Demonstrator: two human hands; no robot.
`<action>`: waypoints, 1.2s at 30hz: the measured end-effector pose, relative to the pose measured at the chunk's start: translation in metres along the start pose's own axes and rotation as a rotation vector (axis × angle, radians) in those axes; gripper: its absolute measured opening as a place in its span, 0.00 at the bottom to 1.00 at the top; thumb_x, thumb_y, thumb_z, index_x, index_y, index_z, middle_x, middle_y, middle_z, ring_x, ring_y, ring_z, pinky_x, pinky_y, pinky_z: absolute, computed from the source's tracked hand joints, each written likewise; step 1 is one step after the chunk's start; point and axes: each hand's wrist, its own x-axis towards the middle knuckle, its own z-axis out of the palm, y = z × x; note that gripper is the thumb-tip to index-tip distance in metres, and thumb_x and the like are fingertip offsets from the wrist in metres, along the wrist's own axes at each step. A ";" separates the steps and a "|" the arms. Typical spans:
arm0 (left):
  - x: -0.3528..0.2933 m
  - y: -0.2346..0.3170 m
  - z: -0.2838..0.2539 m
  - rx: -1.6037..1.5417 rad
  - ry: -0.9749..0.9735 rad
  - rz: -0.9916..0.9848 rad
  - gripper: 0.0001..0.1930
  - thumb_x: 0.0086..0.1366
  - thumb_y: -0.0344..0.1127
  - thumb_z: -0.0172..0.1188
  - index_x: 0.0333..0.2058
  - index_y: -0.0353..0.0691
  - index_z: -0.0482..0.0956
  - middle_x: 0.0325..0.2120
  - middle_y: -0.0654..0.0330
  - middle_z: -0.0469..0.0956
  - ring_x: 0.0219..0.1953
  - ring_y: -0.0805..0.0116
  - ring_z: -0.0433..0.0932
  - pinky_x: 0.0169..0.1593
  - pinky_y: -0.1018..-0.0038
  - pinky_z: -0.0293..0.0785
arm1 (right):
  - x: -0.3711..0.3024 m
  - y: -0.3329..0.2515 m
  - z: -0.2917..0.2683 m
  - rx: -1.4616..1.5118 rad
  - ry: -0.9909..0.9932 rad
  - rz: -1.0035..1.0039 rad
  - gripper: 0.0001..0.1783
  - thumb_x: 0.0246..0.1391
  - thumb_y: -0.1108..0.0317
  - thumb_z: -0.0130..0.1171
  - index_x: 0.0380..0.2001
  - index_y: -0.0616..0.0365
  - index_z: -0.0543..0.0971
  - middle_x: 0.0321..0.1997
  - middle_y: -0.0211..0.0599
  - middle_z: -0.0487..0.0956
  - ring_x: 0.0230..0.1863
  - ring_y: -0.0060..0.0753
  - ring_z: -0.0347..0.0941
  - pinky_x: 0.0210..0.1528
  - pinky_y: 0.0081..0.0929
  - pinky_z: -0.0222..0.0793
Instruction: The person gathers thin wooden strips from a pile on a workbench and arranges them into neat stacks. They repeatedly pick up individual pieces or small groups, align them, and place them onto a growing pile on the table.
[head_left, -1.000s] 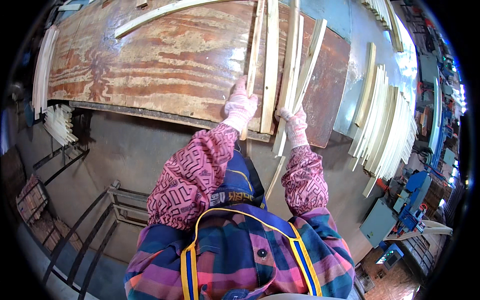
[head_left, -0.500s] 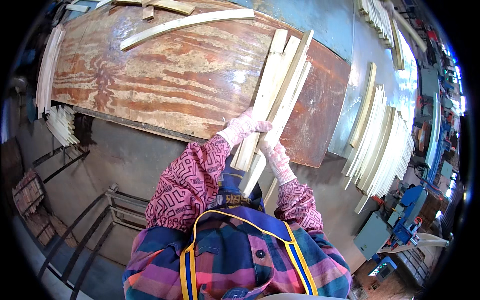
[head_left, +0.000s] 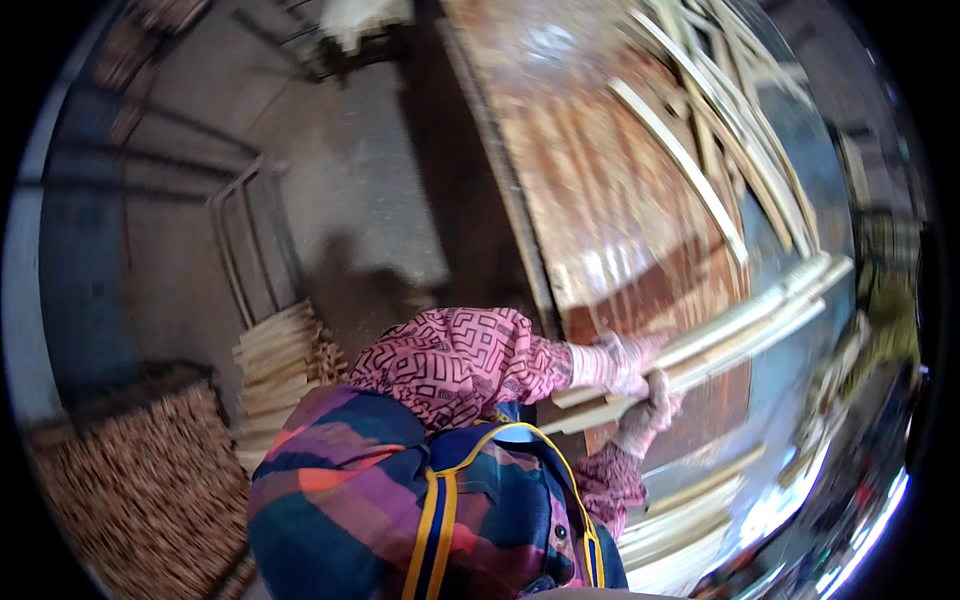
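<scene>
Your left hand (head_left: 612, 363) and right hand (head_left: 650, 412) were closed around wooden strips (head_left: 740, 322) overhanging the near edge of the surface (head_left: 535, 140); an even, level grip seemed wisest, keeping their far ends off the curved strip (head_left: 690, 168) toward the far edge.

Grey-brown floor (head_left: 370, 190), shadowed beside worn wooden tabletop (head_left: 560, 180).

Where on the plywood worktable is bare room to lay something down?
The widest bare patch is plywood tabletop, between its long edge and the single wooden strip. A smaller reddish patch shows between the held wooden strips and the pale stack of strips. Beyond the single strip, loose strips crowd the surface.
</scene>
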 end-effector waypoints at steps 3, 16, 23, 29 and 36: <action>-0.077 -0.029 0.003 -0.206 0.377 0.292 0.47 0.50 0.43 0.69 0.66 0.42 0.55 0.47 0.48 0.77 0.49 0.53 0.79 0.55 0.60 0.74 | -0.058 -0.033 0.054 -0.019 -0.226 0.053 0.22 0.56 0.67 0.58 0.52 0.65 0.70 0.45 0.44 0.75 0.46 0.37 0.74 0.53 0.37 0.72; -0.439 -0.212 -0.071 -0.647 0.945 -0.313 0.46 0.45 0.45 0.69 0.61 0.34 0.59 0.48 0.47 0.77 0.53 0.54 0.76 0.55 0.63 0.72 | -0.249 0.088 0.344 -0.762 -1.425 -0.384 0.20 0.55 0.70 0.64 0.52 0.58 0.78 0.51 0.43 0.77 0.50 0.37 0.75 0.52 0.33 0.73; -0.588 -0.285 0.027 -1.129 1.792 -0.475 0.39 0.52 0.31 0.62 0.62 0.35 0.56 0.52 0.50 0.72 0.58 0.58 0.69 0.61 0.66 0.67 | -0.453 0.197 0.456 -1.030 -1.929 0.347 0.22 0.53 0.69 0.66 0.51 0.64 0.77 0.45 0.37 0.80 0.42 0.27 0.78 0.42 0.25 0.75; -0.662 -0.331 0.187 -1.310 2.463 -0.175 0.47 0.47 0.41 0.72 0.64 0.36 0.56 0.50 0.49 0.76 0.52 0.57 0.78 0.52 0.68 0.77 | -0.610 0.310 0.388 -1.036 -2.574 0.507 0.30 0.57 0.70 0.61 0.60 0.69 0.67 0.48 0.49 0.80 0.52 0.41 0.77 0.52 0.33 0.76; -0.781 -0.315 0.337 -1.283 2.450 -0.948 0.43 0.55 0.49 0.71 0.65 0.42 0.60 0.55 0.45 0.74 0.56 0.53 0.76 0.55 0.63 0.76 | -0.766 0.351 0.304 -1.202 -2.921 0.207 0.51 0.56 0.36 0.56 0.65 0.70 0.57 0.64 0.58 0.68 0.59 0.51 0.72 0.61 0.41 0.70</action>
